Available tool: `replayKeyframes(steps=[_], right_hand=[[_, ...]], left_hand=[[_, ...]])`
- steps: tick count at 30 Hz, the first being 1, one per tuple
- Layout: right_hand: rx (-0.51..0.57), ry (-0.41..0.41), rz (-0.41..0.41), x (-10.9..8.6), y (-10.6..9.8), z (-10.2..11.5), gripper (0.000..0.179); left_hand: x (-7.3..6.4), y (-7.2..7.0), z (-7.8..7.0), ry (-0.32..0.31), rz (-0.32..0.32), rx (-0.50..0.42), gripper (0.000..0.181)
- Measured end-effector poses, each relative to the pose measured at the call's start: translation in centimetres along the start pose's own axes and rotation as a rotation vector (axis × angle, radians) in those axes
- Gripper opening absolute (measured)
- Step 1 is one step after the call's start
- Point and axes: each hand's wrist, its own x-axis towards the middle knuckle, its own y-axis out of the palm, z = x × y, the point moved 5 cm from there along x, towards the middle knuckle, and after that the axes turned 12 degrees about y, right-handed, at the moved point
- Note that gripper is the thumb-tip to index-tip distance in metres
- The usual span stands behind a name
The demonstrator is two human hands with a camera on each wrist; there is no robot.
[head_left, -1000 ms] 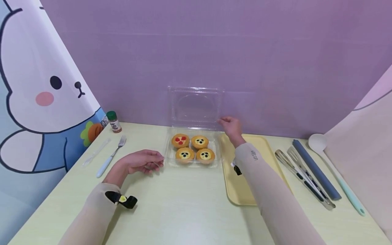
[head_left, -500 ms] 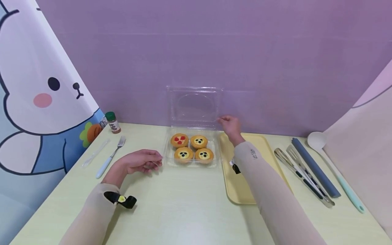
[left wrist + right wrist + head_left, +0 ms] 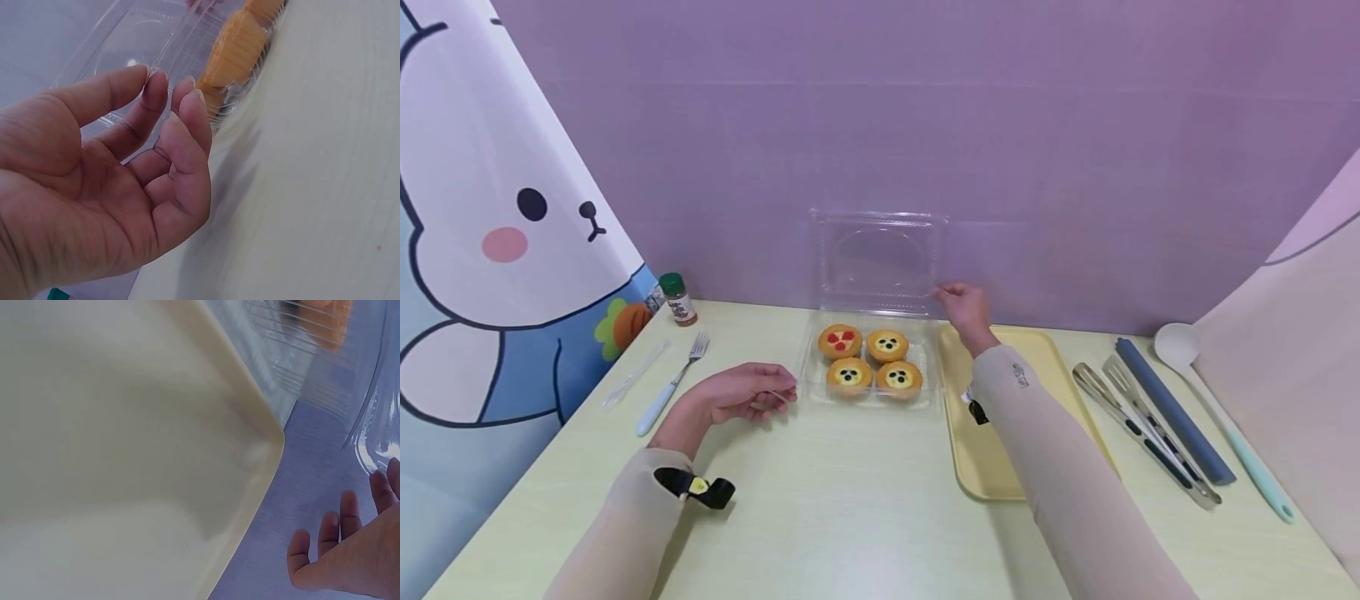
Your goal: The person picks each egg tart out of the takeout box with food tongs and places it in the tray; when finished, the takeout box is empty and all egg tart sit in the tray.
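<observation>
A clear plastic clamshell container point(image 3: 932, 387) sits on the table with its transparent lid point(image 3: 880, 258) raised at the back. In it are several egg tarts, one with red topping point(image 3: 840, 342) and others with dark dots point(image 3: 900, 379). My left hand point(image 3: 748, 393) is at the container's left side, thumb and index fingertips pinching its thin rim; the left wrist view shows the other fingers curled loosely. With thumb and index finger my right hand point(image 3: 967, 317) pinches the lid's lower right edge. Its other fingers stand apart in the right wrist view point(image 3: 356, 550).
A yellow tray point(image 3: 992, 467) lies under my right forearm. Further right are tongs point(image 3: 1142, 437), a blue bar-shaped item point(image 3: 1176, 412) and a white spoon point(image 3: 1180, 346). At left lie a fork point(image 3: 673, 383), a clear plastic utensil point(image 3: 636, 375) and a green-capped spice jar point(image 3: 678, 300).
Both hands, the lid and the tarts hold almost the same places. The head view has shifted very slightly.
</observation>
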Motion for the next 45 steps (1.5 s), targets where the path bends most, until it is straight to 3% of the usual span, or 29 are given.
replayKeyframes(steps=[11,21,25,29,32,39,45], right_hand=[[0.032,0.033,0.025,0.1,0.1,-0.3,0.033],[-0.006,-0.041,0.083,-0.2,-2.1,0.7,0.045],[-0.117,-0.135,0.095,-1.2,-3.7,1.3,0.053],[-0.339,-0.316,0.112,-3.1,-5.7,1.3,0.054],[-0.484,-0.402,0.118,-5.1,-7.2,0.4,0.058],[-0.594,-0.4,0.091,-8.8,-11.3,-3.0,0.06],[-0.626,-0.404,0.026,-10.6,-15.4,-6.1,0.056]], left_hand=[[-0.1,0.3,0.0,0.003,0.01,0.008,0.028],[-0.1,0.0,-0.2,0.008,0.018,0.014,0.037],[-0.1,-0.1,0.0,0.011,0.024,0.019,0.039],[0.1,0.0,0.2,0.015,0.04,0.014,0.041],[0.1,0.0,0.4,0.008,0.04,0.01,0.04],[0.2,0.1,0.4,0.009,0.046,0.004,0.041],[0.0,0.2,0.0,0.022,0.057,-0.001,0.036]])
